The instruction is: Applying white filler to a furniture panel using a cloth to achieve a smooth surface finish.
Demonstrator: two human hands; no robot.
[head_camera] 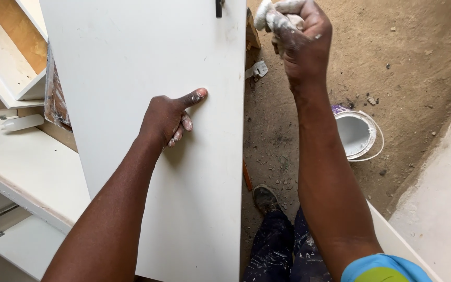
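**White panel steadied by L hand, R hand gripping a paint-smeared wad**

1. White panel (147, 62): tall flat board w/ smooth painted face, runs from top edge of frame to bottom edge, centre-left. Small dark fitting (218, 7) at its top edge, near the R-side edge.
2. Left hand (169, 118): rests on panel face, approx. mid-frame. Thumb stretched out toward the right, tip flat on the surface; remaining fingers curled under, knuckles against the board. White paint on fingertips. Nothing held.
3. Right hand (303, 37): top centre-right of frame, off the panel, just past its R edge. Fist closed tight around a white, paint-caked wad (269, 15); cloth or sponge, cannot tell which. Paint smears across knuckles.
4. Paint bucket (356, 133): round, white inside, wire handle, stands on the dirt floor (408, 62) right of centre, well apart from both hands.
5. Shoe (265, 198) and dark paint-spattered trousers (275, 250): lower centre, beside the panel's R edge.
6. White cabinet carcass (22, 162) w/ shelves: left edge of frame, behind the panel.
7. Small white scrap (257, 69) on the floor, just right of the panel, upper centre.
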